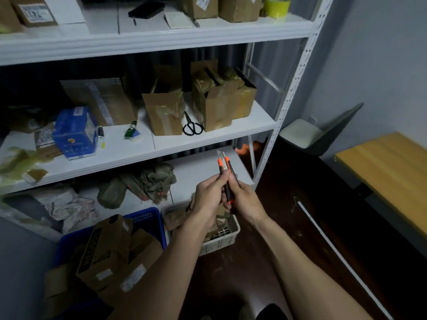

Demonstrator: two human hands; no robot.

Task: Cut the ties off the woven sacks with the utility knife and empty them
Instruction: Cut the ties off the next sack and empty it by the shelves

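An orange-and-black utility knife (225,168) points up and away in front of the white rack, its blade tip out at the top. My right hand (243,200) grips the knife's lower handle. My left hand (211,195) pinches its upper body with the fingertips. A crumpled olive-green woven sack (147,183) lies on the lowest shelf, to the left of both hands and apart from them.
White shelf rack (208,139) carries cardboard boxes (221,98), black scissors (193,125) and a blue packet (75,132). On the floor stand a blue crate (147,218) with cardboard and a white basket (221,241) of scraps. A wooden table (390,172) and a chair (321,132) are right.
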